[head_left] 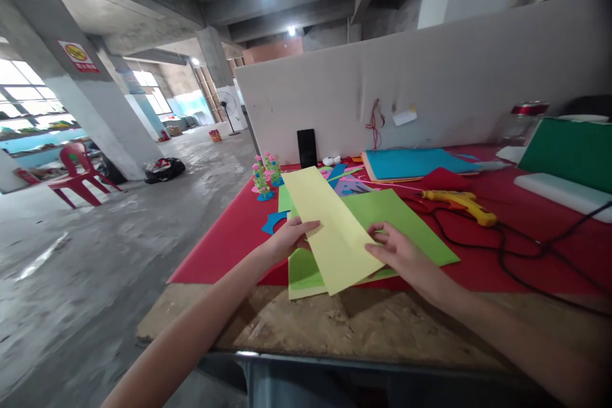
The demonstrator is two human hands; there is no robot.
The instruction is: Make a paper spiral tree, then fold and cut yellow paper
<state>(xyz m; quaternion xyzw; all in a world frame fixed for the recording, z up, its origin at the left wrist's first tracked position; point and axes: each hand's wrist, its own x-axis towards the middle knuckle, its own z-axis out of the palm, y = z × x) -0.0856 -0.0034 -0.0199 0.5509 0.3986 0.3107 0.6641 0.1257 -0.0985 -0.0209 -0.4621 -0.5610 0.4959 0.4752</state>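
Note:
A long pale yellow sheet (pixel 329 223), foam or paper, is held up at a slant between my two hands. My left hand (pixel 289 237) pinches its left edge, thumb on top and fingers underneath. On its right edge, near the lower corner, my right hand (pixel 388 246) grips it with thumb and fingers. Green sheets (pixel 406 223) lie beneath it on the red table covering (pixel 220 236), partly hidden by the yellow one. A blue cut-out piece (pixel 275 222) rests just beyond my left hand.
Small pink-and-green flower models (pixel 264 178) stand at the table's far left. A yellow glue gun (pixel 461 201) with black cord lies to the right. Blue sheets (pixel 421 164) and a black phone-like slab (pixel 306 148) are at the back, before a pale partition (pixel 325 95).

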